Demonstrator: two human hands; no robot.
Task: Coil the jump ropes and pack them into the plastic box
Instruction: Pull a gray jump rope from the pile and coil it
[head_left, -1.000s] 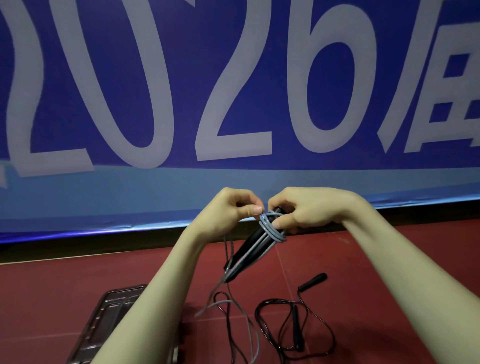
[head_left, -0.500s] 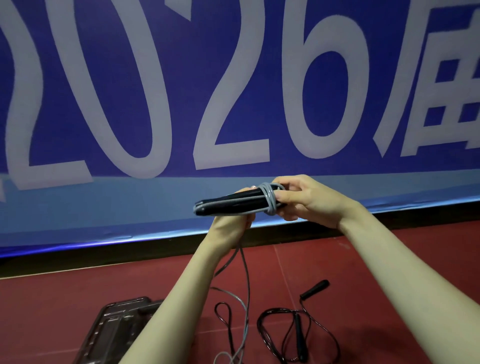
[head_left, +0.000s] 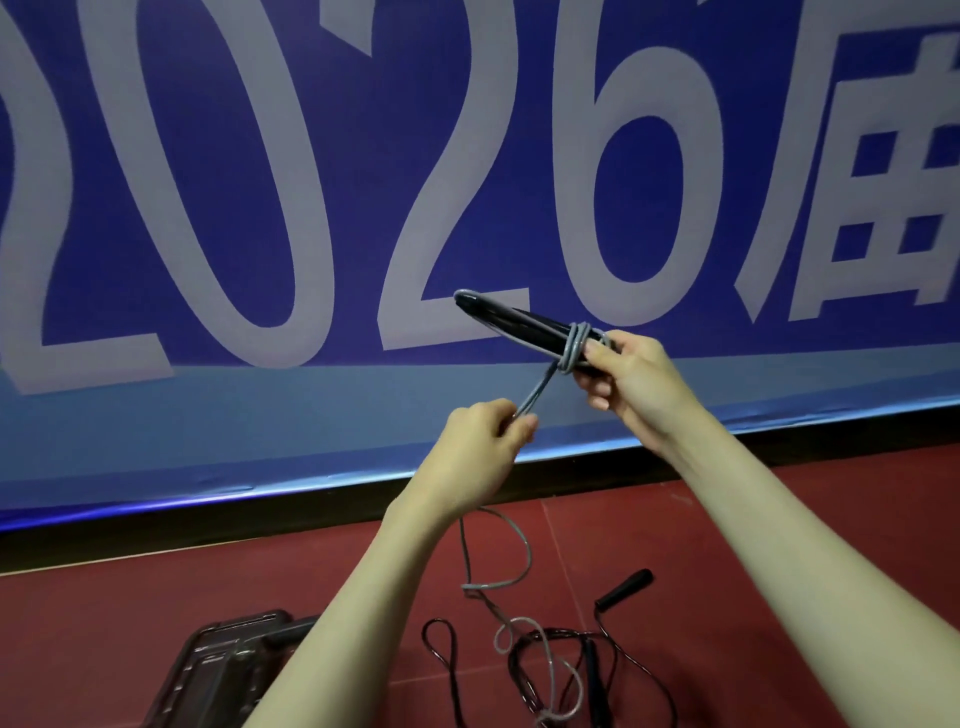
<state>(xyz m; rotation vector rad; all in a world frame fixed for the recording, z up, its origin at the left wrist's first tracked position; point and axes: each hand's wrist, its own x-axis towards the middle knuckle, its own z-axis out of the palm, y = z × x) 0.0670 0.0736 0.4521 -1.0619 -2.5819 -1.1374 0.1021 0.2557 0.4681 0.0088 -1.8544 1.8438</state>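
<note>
Black jump rope handles (head_left: 519, 323) are being gripped by the right hand (head_left: 626, 376), fingers curled round their wrapped end. The grey cord (head_left: 540, 387) is being pinched taut between the left hand's (head_left: 485, 441) fingertips.

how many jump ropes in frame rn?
2. The grey jump rope is held up, wrapped round its black handles, its slack trailing to the floor. The black jump rope lies loose on the red floor. The arms may hide more.

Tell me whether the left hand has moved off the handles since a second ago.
Yes. The left hand has dropped down and left, away from the handles, pulling grey rope taut, now level with the banner's light-blue band.
</note>
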